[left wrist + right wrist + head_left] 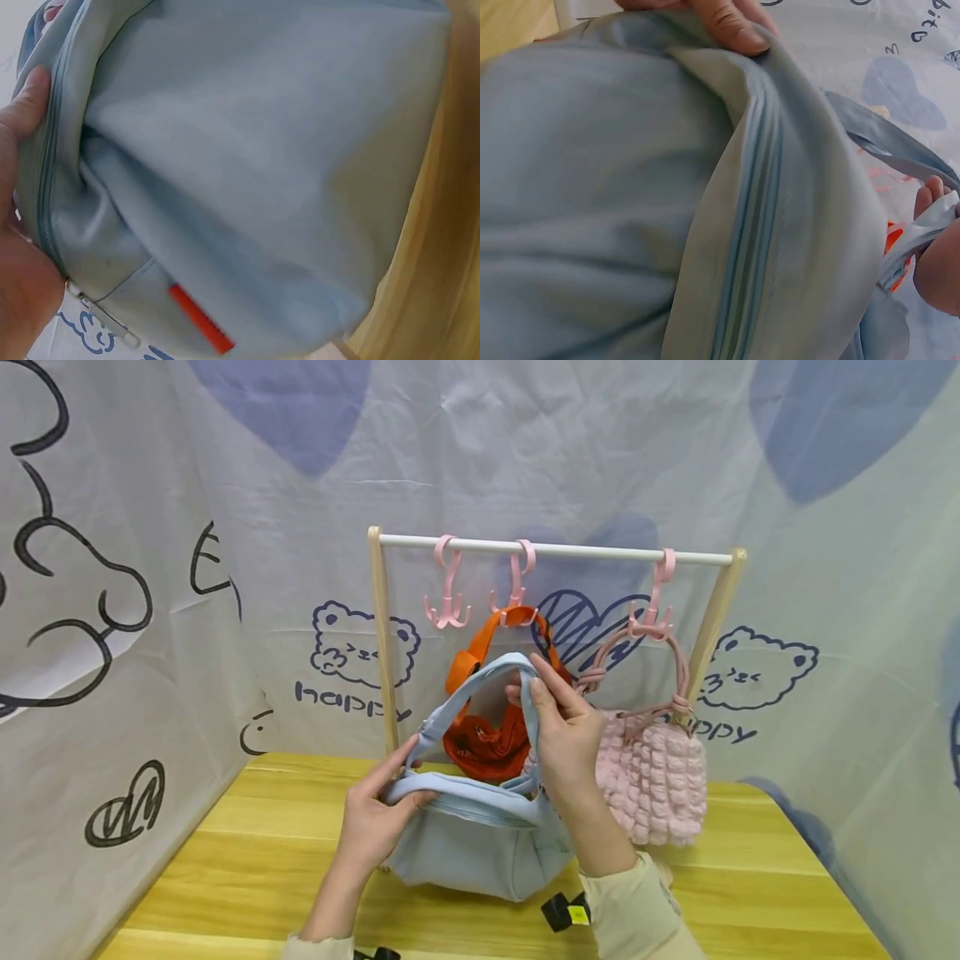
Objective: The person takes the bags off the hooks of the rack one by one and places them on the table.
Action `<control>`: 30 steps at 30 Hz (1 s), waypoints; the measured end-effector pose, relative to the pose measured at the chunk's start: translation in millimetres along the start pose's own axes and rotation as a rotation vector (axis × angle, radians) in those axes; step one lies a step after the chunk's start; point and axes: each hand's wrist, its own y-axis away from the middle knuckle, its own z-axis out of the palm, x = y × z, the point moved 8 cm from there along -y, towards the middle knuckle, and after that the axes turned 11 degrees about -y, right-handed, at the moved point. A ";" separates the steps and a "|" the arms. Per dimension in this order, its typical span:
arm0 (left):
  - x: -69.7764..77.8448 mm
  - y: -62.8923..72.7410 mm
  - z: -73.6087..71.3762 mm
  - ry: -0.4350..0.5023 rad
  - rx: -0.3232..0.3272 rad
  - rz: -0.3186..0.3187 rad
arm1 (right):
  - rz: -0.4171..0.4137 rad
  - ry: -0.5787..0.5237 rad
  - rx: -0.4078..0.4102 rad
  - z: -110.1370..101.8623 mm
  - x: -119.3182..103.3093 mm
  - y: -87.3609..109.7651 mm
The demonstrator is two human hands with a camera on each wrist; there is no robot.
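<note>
A light blue bag (465,852) is held up in front of the rack in the head view. My left hand (367,818) grips its upper left edge, thumb on the front and fingers behind. With the fingers of my right hand (570,739) I pinch the right side of the raised blue strap (480,675). The left wrist view shows a zipper pull (112,324) and a red tag (201,319) on the bag's side. In the right wrist view the zipper (754,210) runs along the top; its state is unclear.
Behind the bag stands a rack with a white bar (600,552) and pink hooks (447,602). An orange bag (487,747) hangs from the middle hook, a puffy pink bag (660,777) from the right one. All stands on a wooden table (225,860) before a printed cloth.
</note>
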 end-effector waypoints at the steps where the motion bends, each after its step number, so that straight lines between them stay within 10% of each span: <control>1: 0.7 -0.3 -1.4 0.000 0.026 0.009 | 0.002 0.006 -0.007 -0.8 1.4 0.3; 15: 11.9 -4.7 -20.1 -0.042 0.228 0.096 | 0.030 0.203 -0.227 -5.5 11.0 13.3; 30: 8.5 -3.2 -34.0 -0.017 0.270 0.058 | -0.271 0.518 -0.493 -23.1 10.0 48.8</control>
